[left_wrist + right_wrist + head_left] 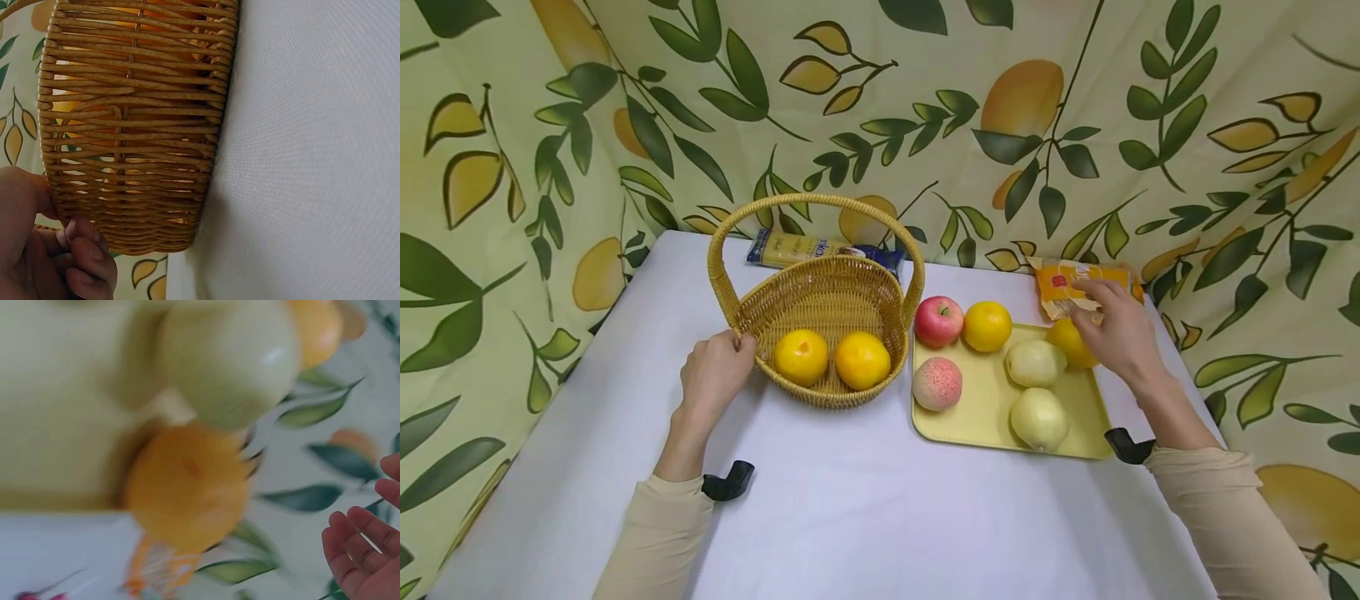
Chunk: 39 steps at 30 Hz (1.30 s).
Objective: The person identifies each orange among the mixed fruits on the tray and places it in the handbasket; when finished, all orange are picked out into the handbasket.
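My left hand (717, 371) pinches the left rim of a wicker basket (820, 292); the left wrist view shows thumb and curled fingers at the edge of its weave (137, 125). Inside the basket lie two oranges, a left one (801, 357) and a right one (862, 361). Over the back right corner of a yellow tray (940, 427) hovers my right hand (1122, 333), its fingers loosely spread and holding nothing. Nearest to it is an orange (1069, 343), partly hidden in the head view. That orange (187, 487) appears blurred and apart from the fingers in the right wrist view.
Also on the tray are a red apple (938, 321), another orange (988, 327), a pink peach (937, 384) and two pale green round fruits (1040, 419). An orange snack packet (1067, 282) lies behind the tray. Behind the basket is a blue-and-yellow pasta packet (797, 248).
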Available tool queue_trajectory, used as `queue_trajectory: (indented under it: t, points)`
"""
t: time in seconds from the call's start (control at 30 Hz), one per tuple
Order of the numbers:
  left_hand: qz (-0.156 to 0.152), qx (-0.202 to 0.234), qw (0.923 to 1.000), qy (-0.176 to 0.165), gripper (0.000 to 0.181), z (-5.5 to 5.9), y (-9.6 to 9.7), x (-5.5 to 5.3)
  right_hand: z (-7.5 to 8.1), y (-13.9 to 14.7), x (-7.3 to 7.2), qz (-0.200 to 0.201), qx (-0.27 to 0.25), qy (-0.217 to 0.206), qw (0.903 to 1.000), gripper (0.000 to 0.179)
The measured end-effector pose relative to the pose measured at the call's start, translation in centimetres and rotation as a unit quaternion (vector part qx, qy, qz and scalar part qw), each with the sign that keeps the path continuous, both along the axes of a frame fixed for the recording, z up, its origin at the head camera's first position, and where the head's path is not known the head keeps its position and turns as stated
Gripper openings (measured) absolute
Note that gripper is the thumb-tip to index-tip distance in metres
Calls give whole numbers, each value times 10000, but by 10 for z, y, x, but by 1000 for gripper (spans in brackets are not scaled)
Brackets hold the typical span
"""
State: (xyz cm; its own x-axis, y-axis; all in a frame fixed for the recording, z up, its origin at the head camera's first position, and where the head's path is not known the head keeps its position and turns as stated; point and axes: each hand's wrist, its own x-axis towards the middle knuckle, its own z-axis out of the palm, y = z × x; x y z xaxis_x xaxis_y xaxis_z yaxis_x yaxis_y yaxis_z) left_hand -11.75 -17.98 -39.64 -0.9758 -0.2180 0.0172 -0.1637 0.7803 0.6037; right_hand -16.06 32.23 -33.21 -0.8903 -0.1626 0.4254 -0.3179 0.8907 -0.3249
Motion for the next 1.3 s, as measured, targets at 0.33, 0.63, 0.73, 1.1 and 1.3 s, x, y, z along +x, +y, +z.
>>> queue_trajectory:
  t: [0.33, 0.63, 0.73, 1.1, 1.3]
  points:
    - [21, 14, 10000, -19, 38, 0, 0, 0, -27, 42, -10, -835, 434, -2036, 9745, 59]
    - [18, 35, 10000, -6, 38, 2, 0, 0, -38, 50, -18, -560, 869, -2916, 9509, 71]
    - [19, 20, 10000, 16, 37, 2, -1, 0, -40, 48, -19, -519, 877, -3010, 9482, 74]
    - [-6, 40, 10000, -14, 37, 1, -1, 0, -44, 46, -16, -403, 638, -2519, 9648, 69]
    - [14, 5, 10000, 14, 36, -1, -2, 1, -38, 41, -11, -637, 429, -1800, 9807, 66]
